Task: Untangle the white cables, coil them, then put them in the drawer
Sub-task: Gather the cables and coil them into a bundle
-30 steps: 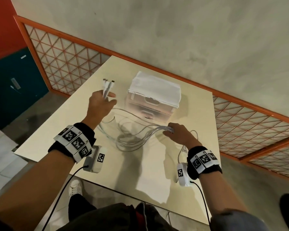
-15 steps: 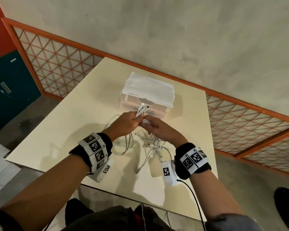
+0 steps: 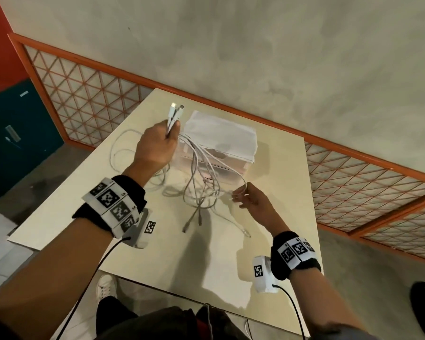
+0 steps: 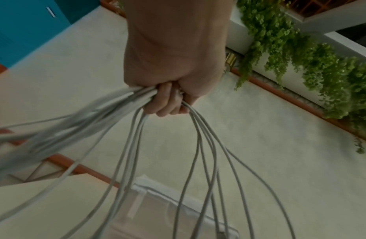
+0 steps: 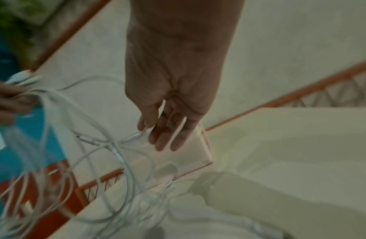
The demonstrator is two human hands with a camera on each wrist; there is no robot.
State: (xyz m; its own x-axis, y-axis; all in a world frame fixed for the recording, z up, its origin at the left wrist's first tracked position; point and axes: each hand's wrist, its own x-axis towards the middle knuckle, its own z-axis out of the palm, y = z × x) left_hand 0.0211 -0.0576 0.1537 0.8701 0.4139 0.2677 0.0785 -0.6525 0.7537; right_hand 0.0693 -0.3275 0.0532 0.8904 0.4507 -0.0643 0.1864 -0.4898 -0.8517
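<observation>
Item: white cables [image 3: 201,168], several, tangled.
Location: one bunch of ends clenched in the left hand [image 3: 156,146], raised over the worktop [image 3: 275,217]; plugs [image 3: 176,111] stick up above the fist. Loops hang down in front of the drawer box [image 3: 221,136] and trail onto the worktop, loose plug ends lying near the front.
Right hand [image 3: 252,200]: low and to the right, fingers nearly straight, one strand pinched lightly between thumb and fingertip; this grip looks loose.
Change: half a second ago both hands met close together over the pile by the box; now they are drawn well apart, left high, right low, and the loops are spread out.
Reading: the pull-apart opens the tangle, so single strands may be traced. Untangling is under way; coiling not begun.
Drawer: appears closed.
</observation>
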